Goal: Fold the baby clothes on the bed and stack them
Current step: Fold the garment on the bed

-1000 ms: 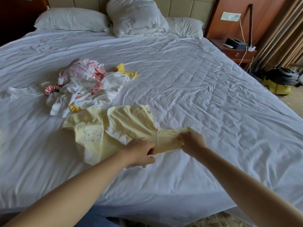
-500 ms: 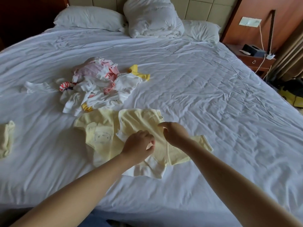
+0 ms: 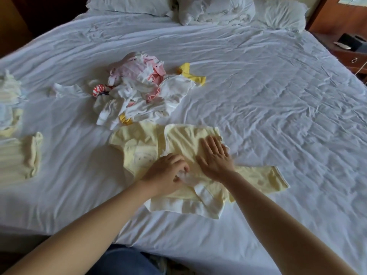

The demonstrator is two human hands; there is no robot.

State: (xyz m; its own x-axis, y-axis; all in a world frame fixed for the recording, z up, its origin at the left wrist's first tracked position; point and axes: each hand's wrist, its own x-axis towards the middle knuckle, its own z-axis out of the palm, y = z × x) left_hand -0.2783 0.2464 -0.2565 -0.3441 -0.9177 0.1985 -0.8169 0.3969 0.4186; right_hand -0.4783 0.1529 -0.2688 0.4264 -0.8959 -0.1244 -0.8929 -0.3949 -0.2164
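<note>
On the white bed, near its front edge and just beside the unfolded pile, the pale yellow baby garment lies spread. We judge this a smoothing step (creases show by the palm). Our right hand presses flat, fingers straight; our left hand curls, pinching the cloth. We should sweep outward while the left anchors.

Left hand knuckles up, fingers curled in a pinch, right hand palm down, fingers spread
</note>
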